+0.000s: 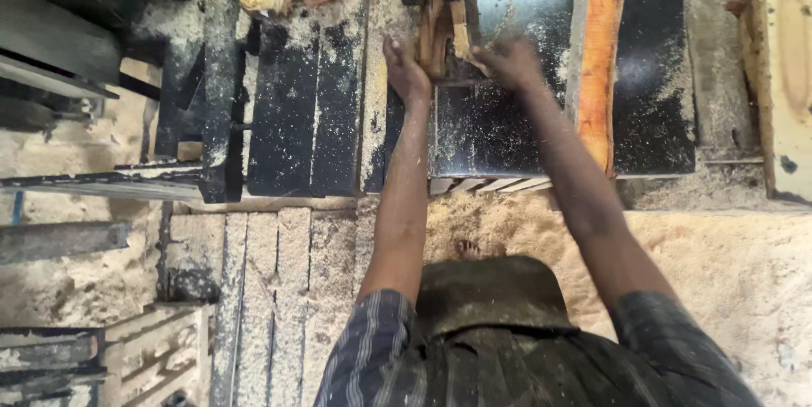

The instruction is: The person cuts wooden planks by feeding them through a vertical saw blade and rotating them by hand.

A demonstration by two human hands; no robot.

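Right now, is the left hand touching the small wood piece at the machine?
Touching. The head view shows the left hand pressed against the side of the wood piece, no gap between them.

The single head camera looked steeply down from close above the dusty black table (499,132), arms reaching forward.

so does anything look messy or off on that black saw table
Sawdust is strewn over the black table and heaped on the floor. The orange plank has a ragged, uneven edge. Both hands press a wood piece close to the machine.
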